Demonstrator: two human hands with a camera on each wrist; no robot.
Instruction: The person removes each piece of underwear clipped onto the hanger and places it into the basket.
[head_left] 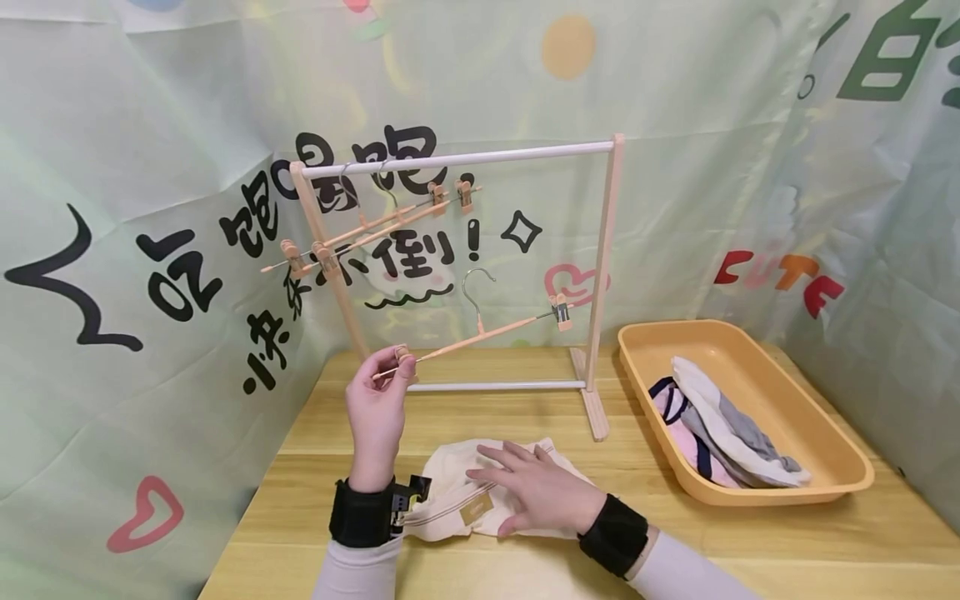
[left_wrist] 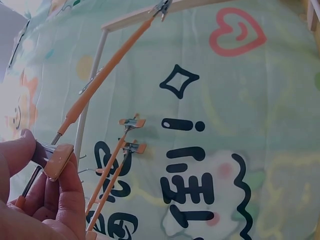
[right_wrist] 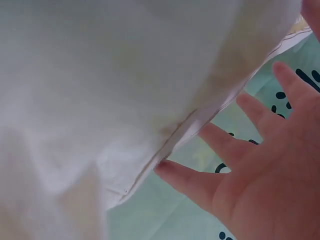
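Note:
In the head view my left hand (head_left: 375, 417) holds a clip hanger (head_left: 487, 335) by one end, thumb and fingers pinching its peach clip (left_wrist: 59, 162). The hanger tilts up to the right with its metal hook upward, and its other clip (head_left: 561, 312) sits at the far end. My right hand (head_left: 543, 492) is spread over a cream cloth item (head_left: 446, 467) with a tan label (head_left: 476, 507), lying on the table. Seen from the right wrist, straight fingers (right_wrist: 187, 182) reach the stitched edge of the cream cloth (right_wrist: 100, 100).
A small rack (head_left: 606, 250) with a white top rail (head_left: 487, 157) stands behind the hands. Two more clip hangers (head_left: 397, 221) hang at its left. On the right, a yellow-orange basin (head_left: 780, 367) holds folded clothes (head_left: 720, 425). Printed fabric (head_left: 480, 67) encloses the table (head_left: 300, 533).

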